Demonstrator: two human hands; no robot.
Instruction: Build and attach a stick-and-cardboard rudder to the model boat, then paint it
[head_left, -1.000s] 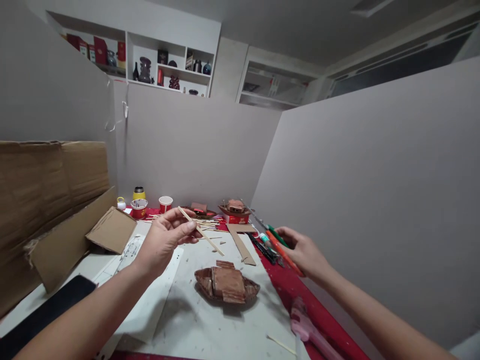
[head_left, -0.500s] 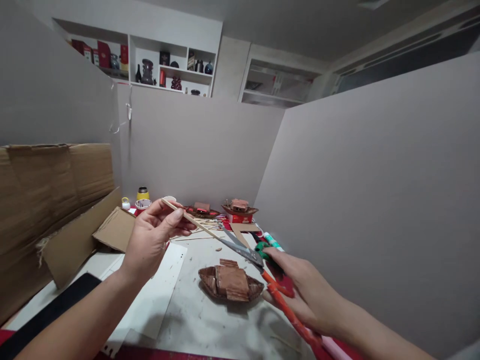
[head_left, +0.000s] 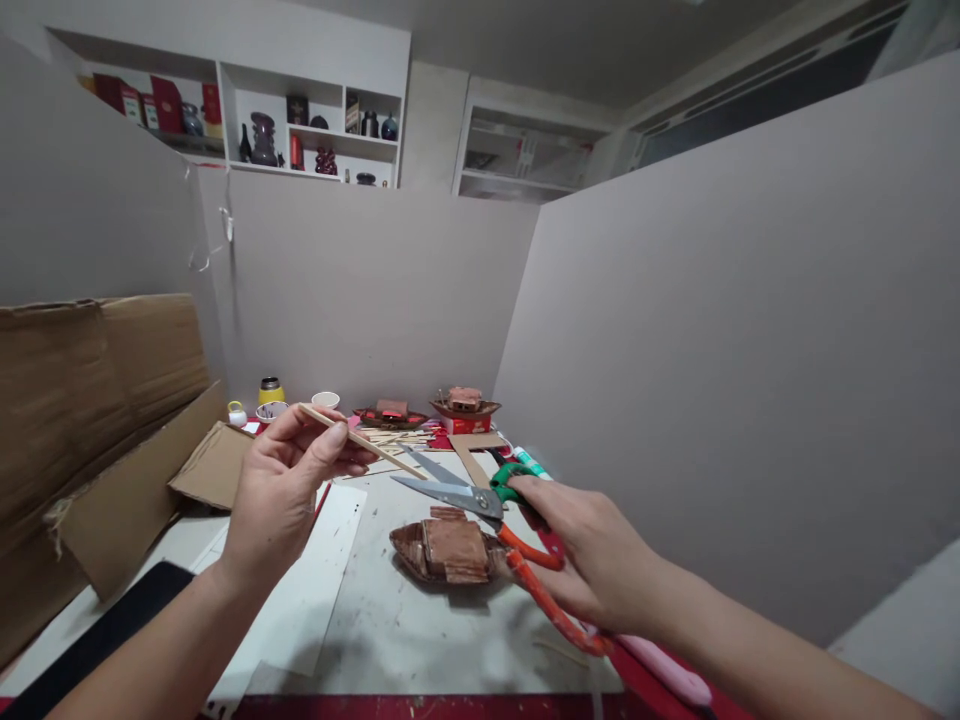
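My left hand (head_left: pixel 281 490) pinches a thin wooden stick (head_left: pixel 358 441) between thumb and fingers, held up over the table and pointing right. My right hand (head_left: pixel 581 545) grips a pair of scissors (head_left: pixel 480 505) with orange and green handles. Its blades are spread open, and their tips sit just below the free end of the stick. Under the scissors a small brown cardboard boat model (head_left: pixel 450 549) rests on the grey work mat (head_left: pixel 420 630).
Folded cardboard (head_left: pixel 112 420) leans at the left, with a white sheet (head_left: pixel 300 590) beside it. Cups (head_left: pixel 270 410), a yellow jar, loose sticks and two more boat models (head_left: pixel 465 402) stand at the back. A pink tool (head_left: pixel 667 675) lies at the right edge. Grey partitions enclose the table.
My right hand picked the scissors up from the table's right side and brought them leftwards with the blades opened under the stick. The left hand kept holding the stick, shifting slightly left.
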